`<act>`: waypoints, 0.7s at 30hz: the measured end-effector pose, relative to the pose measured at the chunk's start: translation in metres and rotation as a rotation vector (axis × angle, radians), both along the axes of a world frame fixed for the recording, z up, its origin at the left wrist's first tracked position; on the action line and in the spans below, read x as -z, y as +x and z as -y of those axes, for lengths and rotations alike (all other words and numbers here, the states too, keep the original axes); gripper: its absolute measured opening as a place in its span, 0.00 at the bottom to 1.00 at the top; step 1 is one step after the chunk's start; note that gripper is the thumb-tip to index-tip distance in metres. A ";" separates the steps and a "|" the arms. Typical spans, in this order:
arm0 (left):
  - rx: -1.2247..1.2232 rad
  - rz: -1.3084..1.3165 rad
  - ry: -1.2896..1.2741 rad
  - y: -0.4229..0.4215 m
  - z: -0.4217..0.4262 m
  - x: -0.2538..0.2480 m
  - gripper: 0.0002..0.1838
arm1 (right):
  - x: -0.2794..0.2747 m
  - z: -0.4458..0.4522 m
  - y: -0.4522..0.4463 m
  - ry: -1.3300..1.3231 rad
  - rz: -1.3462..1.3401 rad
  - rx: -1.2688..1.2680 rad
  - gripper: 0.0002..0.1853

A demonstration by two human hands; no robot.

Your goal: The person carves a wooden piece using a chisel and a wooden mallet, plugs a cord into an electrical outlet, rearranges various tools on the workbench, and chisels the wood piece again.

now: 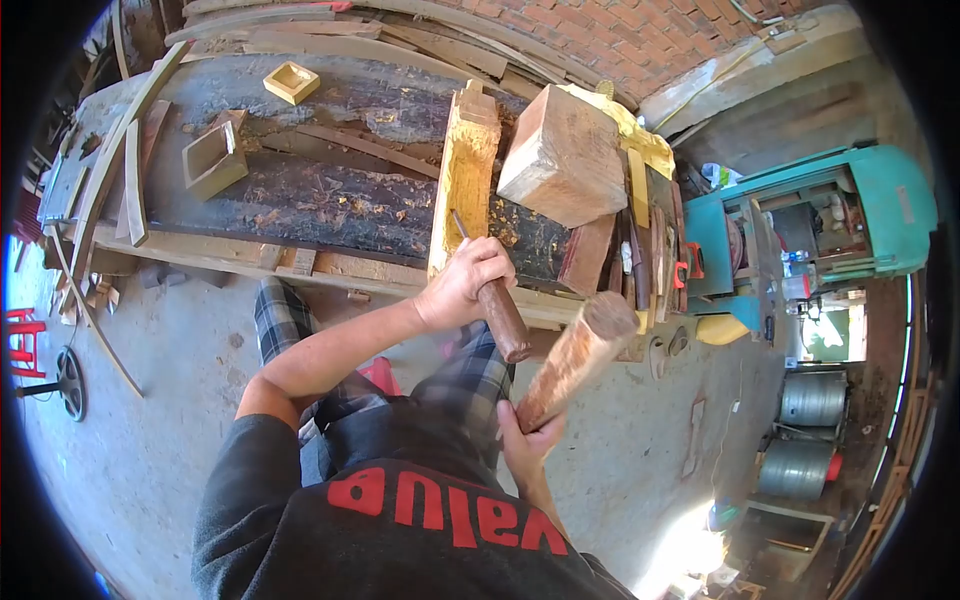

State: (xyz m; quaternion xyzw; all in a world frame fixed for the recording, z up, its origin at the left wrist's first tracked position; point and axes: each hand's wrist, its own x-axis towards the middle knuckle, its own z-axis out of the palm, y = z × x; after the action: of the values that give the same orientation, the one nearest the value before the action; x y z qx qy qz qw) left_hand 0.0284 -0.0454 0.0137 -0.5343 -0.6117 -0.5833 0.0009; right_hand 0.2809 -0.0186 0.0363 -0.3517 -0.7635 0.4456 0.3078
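Head view: my L hand (470, 285) is closed round the chisel (504, 322), blade slanting away from me, tip at the yellow wood piece (468, 150), just beyond my knuckles. That slant prob. sets the edge to the wood, w/ the butt left free on my side. My R hand (530, 445) is wrapped round the mallet (575, 365), nearer my body, thick end up, beside the butt but apart; low grip prob. for reach & wt. The wood piece lies on the dark slab (330, 215), running away from my L hand. The big block (565, 155) sits just R of it, maybe as a brace; can't tell if they touch. Small hollow box (291, 82): farther off, L of my L hand.
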 end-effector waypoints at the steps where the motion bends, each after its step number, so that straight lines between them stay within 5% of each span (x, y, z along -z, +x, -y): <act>1: -0.001 0.001 -0.004 -0.001 -0.001 0.004 0.10 | 0.003 -0.002 0.009 -0.045 -0.038 -0.009 0.24; 3: 0.017 -0.003 0.011 -0.003 -0.004 0.009 0.10 | 0.002 -0.006 0.017 -0.088 -0.073 -0.014 0.23; 5: 0.044 0.015 -0.017 -0.002 -0.003 0.013 0.12 | -0.007 -0.009 0.018 0.133 -0.129 -0.366 0.27; 9: 0.096 0.059 -0.007 -0.004 -0.001 0.016 0.14 | 0.048 -0.010 0.024 0.134 0.147 -0.301 0.27; 11: 0.083 0.021 0.001 -0.014 0.000 0.023 0.12 | 0.014 0.004 -0.003 0.168 0.252 -0.146 0.27; 13: 0.057 -0.011 0.006 -0.024 -0.001 0.022 0.11 | 0.013 0.004 0.002 -0.187 0.067 -0.076 0.28; 15: 0.048 -0.009 -0.021 -0.020 -0.003 0.021 0.11 | 0.023 0.004 0.014 -0.109 0.041 -0.070 0.30; 17: 0.039 0.004 -0.010 -0.021 -0.010 0.024 0.11 | 0.020 0.004 0.007 -0.075 -0.270 -0.153 0.31; 18: 0.042 0.007 -0.013 -0.022 -0.014 0.024 0.11 | 0.041 -0.010 0.012 0.320 -0.094 -0.229 0.30; 19: 0.042 0.007 -0.014 -0.024 -0.017 0.022 0.11 | 0.041 -0.011 0.006 0.329 -0.101 -0.232 0.30; 21: 0.054 0.021 -0.015 -0.022 -0.020 0.021 0.12 | 0.041 -0.012 -0.010 -0.065 0.086 -0.099 0.28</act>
State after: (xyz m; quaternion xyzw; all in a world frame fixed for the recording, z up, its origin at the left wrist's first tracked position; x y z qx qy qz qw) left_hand 0.0065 -0.0249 -0.0072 -0.5445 -0.6013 -0.5842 -0.0254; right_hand 0.2711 -0.0061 -0.0046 -0.3423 -0.7777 0.4690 0.2408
